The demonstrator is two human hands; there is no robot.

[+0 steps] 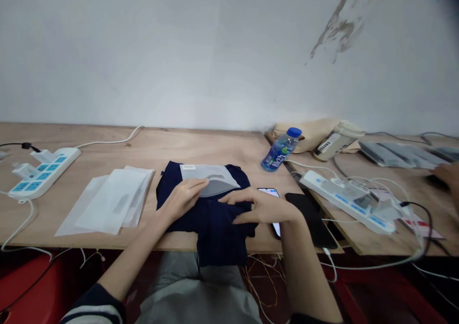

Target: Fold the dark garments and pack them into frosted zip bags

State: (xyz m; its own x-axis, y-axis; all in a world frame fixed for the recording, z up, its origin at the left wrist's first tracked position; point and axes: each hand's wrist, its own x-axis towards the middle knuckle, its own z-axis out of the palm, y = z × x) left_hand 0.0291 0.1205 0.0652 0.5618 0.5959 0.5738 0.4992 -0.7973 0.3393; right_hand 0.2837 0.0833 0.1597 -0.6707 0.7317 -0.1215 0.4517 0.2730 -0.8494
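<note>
- Left hand (187,196) lies at the pale sheet (201,172); whether it grips, I cannot tell.
- Right hand (264,206), loosely spread, touches the navy garment (220,240); best smooth creases gently.

The wooden table (215,145) holds clothing (218,228), bags (111,197), bottle (279,153).

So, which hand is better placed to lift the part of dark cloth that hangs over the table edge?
Probably the right hand: it is at the dark cloth just above the hanging part, thumb and fingers apart. The left hand is farther from it, at the pale sheet.
</note>
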